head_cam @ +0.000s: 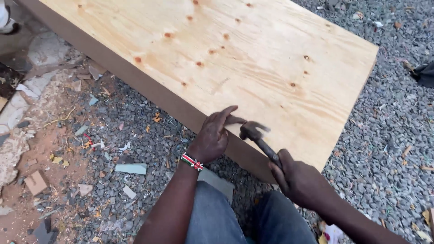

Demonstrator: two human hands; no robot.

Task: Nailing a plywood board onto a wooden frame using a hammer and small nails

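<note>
Head view: the right hand [300,180] is closed around the handle of a hammer [260,138], whose blurred head is at the near edge of a plywood sheet [235,54]. The left hand [212,135], fingers pinched (what they grip is too small to tell), rests on that same edge, with a beaded wristband [192,161] at the wrist. Gravel [389,149] strewn with wood scraps lies all around.

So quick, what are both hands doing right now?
Left hand: fingers pinched together at the near edge of the plywood sheet; what they pinch cannot be told.
Right hand: closed around the handle of a hammer.
</note>
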